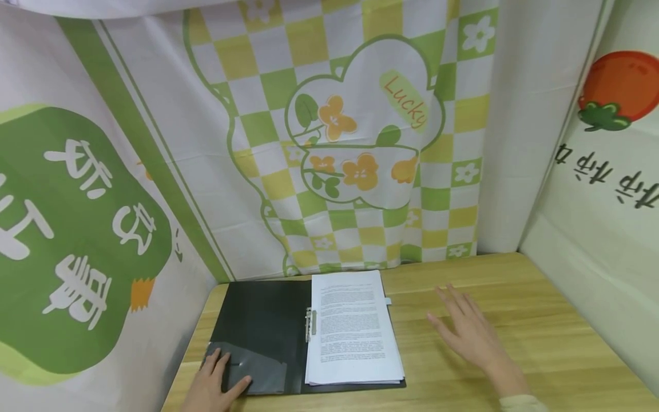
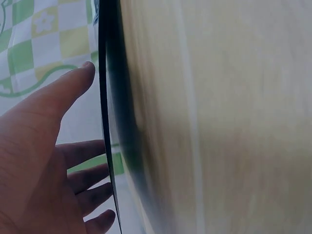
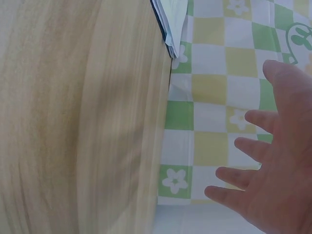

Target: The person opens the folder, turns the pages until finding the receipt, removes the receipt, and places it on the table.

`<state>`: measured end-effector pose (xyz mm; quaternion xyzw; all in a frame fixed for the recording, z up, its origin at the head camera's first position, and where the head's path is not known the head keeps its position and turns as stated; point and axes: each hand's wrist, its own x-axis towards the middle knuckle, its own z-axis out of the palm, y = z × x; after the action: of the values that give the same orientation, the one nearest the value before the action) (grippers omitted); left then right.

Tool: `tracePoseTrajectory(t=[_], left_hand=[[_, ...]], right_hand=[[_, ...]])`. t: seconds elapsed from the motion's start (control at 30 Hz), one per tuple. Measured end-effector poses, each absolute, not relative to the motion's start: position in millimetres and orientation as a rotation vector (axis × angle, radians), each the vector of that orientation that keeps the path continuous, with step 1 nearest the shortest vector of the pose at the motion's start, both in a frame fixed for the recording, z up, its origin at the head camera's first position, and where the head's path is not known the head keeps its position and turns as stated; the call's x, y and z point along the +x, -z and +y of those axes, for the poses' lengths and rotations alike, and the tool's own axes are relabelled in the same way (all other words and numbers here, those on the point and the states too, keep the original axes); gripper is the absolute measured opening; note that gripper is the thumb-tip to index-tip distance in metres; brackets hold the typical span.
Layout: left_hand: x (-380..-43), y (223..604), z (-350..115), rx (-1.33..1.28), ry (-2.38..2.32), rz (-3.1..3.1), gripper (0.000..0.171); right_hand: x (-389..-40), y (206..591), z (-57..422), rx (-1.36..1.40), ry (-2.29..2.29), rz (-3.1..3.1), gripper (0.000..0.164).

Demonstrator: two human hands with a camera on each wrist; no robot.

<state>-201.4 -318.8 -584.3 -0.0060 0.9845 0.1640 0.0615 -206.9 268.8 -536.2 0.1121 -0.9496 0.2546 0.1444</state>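
Folder (image 1: 265,315) lies open beneath my left fingers (image 1: 213,361) in the head view, papers (image 1: 352,332) between them and my right fingers (image 1: 457,302); both spread. Left wrist: cover (image 2: 103,87) seems stiff, light; I'd grip the edge beside them. Right wrist: nothing held.

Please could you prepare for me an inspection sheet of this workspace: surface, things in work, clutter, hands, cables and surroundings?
Surface: wood-grain table.
Job's things: black folder, lying open; printed papers on its right side; metal clip at their left edge; dark pocket low on the left cover.
Clutter: nothing seen.
Hands: left hand at the folder's lower-left corner, fingers touching it; right hand above the table, right of the papers, fingers extended, holding nothing.
Cables: nothing seen.
Surroundings: checked cloth behind the table; printed hangings at both sides.
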Motion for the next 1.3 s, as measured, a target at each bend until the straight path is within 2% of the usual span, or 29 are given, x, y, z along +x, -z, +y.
tracePoseTrajectory(t=[0.43, 1.03, 1.13, 1.3], left_hand=[[-204, 587, -289, 0.114, -0.546, 2.961, 0.097], [-202, 584, -273, 0.069, -0.53, 2.904, 0.093], [-202, 579, -267, 0.064, -0.538, 2.872, 0.087], [-199, 568, -247, 0.102, -0.452, 2.935, 0.065]], right_hand=[[-206, 543, 271, 0.321, -0.74, -2.734, 0.071], [-198, 542, 271, 0.331, -0.832, -2.717, 0.064], [-196, 541, 269, 0.335, -0.834, -2.723, 0.063], [-194, 540, 267, 0.341, -0.839, -2.731, 0.063]])
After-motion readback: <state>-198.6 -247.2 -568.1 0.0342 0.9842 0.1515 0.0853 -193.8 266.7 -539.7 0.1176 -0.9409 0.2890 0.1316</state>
